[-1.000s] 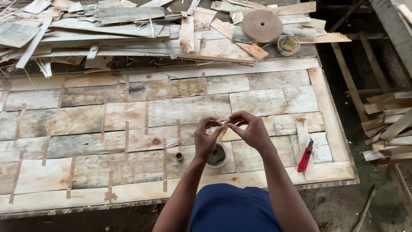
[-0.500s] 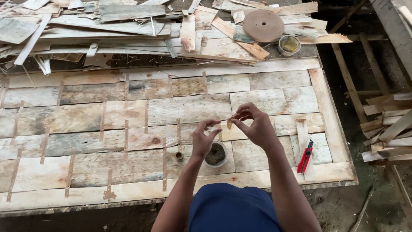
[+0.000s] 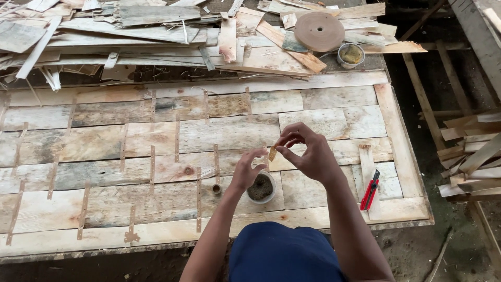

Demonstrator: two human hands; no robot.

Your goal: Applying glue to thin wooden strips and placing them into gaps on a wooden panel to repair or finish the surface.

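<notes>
My left hand point(image 3: 248, 171) and my right hand point(image 3: 308, 154) are raised together over the near middle of a sheet of patched wood veneer point(image 3: 104, 141). A short brown strip of tape point(image 3: 272, 153) is pinched in the right fingers, and the left fingertips touch its lower end. Just below my left hand a small white cup point(image 3: 261, 189) with dark contents stands on the sheet. A tiny round cap point(image 3: 216, 188) lies to the cup's left.
A red and black utility knife point(image 3: 369, 190) lies near the right edge. A brown tape roll point(image 3: 319, 31) and a small tub point(image 3: 351, 55) sit at the back among piled veneer scraps point(image 3: 130, 36). Wooden slats point(image 3: 472, 151) are stacked to the right.
My hands have shifted slightly to the right and apart. The tape strip now hangs from the right fingers with the left fingers at its end.
</notes>
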